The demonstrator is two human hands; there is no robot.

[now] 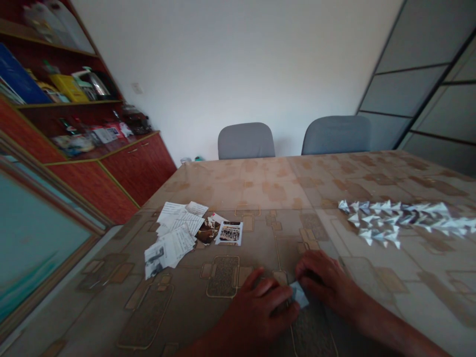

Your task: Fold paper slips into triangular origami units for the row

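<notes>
A small piece of folded pale paper is between my hands, low over the near part of the table. My left hand has its fingers bent, the tips closed on the paper's left side. From the right, my right hand has curled fingers and thumb pinching the paper's upper right edge. The fingers hide part of the paper, so its full shape does not show. To the left lies a loose pile of printed paper pieces, with a picture cutout at its right end.
Several folded pointed paper pieces stand in rows on the right of the patterned tablecloth. Two grey chairs are at the table's far edge. A red-brown cabinet with filled shelves stands at the left.
</notes>
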